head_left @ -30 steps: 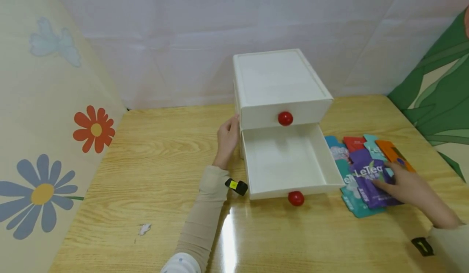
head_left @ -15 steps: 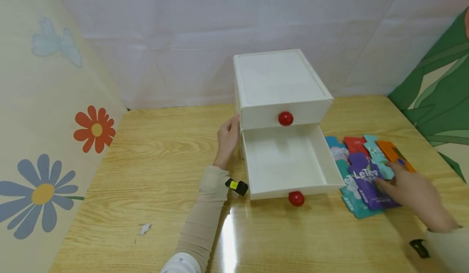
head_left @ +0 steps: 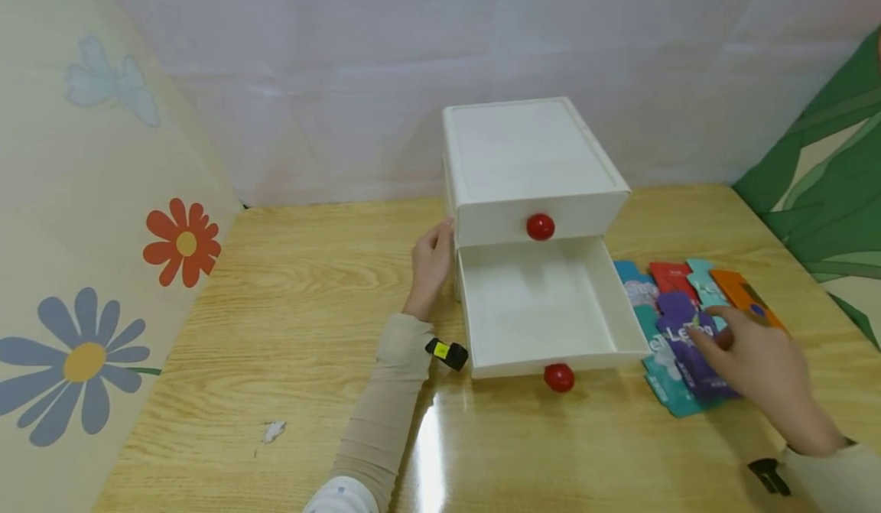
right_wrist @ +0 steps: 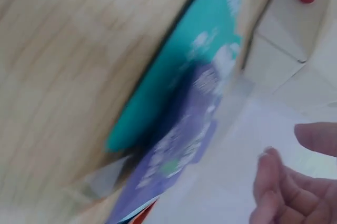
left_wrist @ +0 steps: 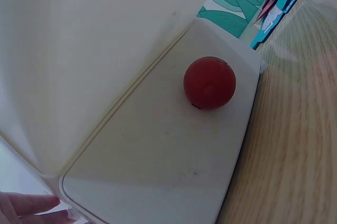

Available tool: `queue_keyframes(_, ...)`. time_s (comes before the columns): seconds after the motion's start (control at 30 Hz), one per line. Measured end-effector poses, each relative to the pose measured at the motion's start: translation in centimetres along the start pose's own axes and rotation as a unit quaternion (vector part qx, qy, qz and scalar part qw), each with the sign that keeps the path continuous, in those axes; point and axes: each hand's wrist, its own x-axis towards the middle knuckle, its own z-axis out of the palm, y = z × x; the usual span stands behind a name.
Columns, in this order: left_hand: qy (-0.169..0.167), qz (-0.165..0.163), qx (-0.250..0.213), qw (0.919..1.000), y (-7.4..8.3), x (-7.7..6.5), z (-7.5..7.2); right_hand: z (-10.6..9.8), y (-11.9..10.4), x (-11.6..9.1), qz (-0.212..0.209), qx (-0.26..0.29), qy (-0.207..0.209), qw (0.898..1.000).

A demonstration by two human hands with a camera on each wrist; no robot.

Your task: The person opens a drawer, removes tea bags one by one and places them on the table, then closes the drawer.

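A white two-drawer cabinet with red knobs stands on the table. Its lower drawer is pulled out, while the upper one is closed. My left hand touches the cabinet's left side, and straight fingers show there in the left wrist view. Over a purple "LeTea" pouch hovers my right hand, its thumb and fingers apart with nothing between them in the right wrist view. The purple pouch lies on top of teal pouches. Part of it is hidden under my right hand.
Beside the drawer lie more pouches: a blue one, a red one, a light teal one and an orange one. Painted panels stand at both sides, and a white cloth hangs behind.
The purple pouch has shifted slightly and settled on the pile. My right hand has let go of it and moved a little to the left above it. My left hand stays at the cabinet.
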Motion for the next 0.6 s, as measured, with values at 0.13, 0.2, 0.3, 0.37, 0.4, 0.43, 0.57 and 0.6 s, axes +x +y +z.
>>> queue_keyframes(0.13,0.002,0.002,0.002,1.0000,0.0,0.0,0.0,-0.2,-1.1,0.1,-0.025,0.025,0.065,0.997)
queue_keyframes(0.2,0.001,0.001,0.004,1.0000,-0.1,0.0,0.1,-0.3,-1.7,0.0,-0.028,0.049,0.087,0.995)
queue_keyframes(0.3,0.001,0.000,0.005,1.0000,-0.1,-0.1,0.1,-0.3,-2.6,-0.1,-0.049,0.096,0.127,0.986)
queue_keyframes(0.37,0.004,0.002,0.009,1.0000,0.0,-0.1,0.1,0.2,-2.9,-0.1,-0.082,0.120,0.166,0.975)
queue_keyframes(0.4,0.005,0.004,0.011,0.9999,-0.1,-0.1,0.1,0.4,-3.0,-0.1,-0.099,0.134,0.185,0.968)
queue_keyframes(0.43,0.006,0.004,0.009,0.9999,-0.1,-0.1,0.1,0.4,-3.3,-0.2,-0.117,0.143,0.197,0.963)
queue_keyframes(0.57,0.008,0.008,0.006,0.9999,-0.2,0.0,0.1,0.7,-4.5,-0.2,-0.187,0.154,0.229,0.943)
queue_keyframes(0.6,0.008,0.008,0.005,0.9999,-0.1,0.0,0.1,0.9,-4.6,-0.3,-0.207,0.150,0.234,0.938)
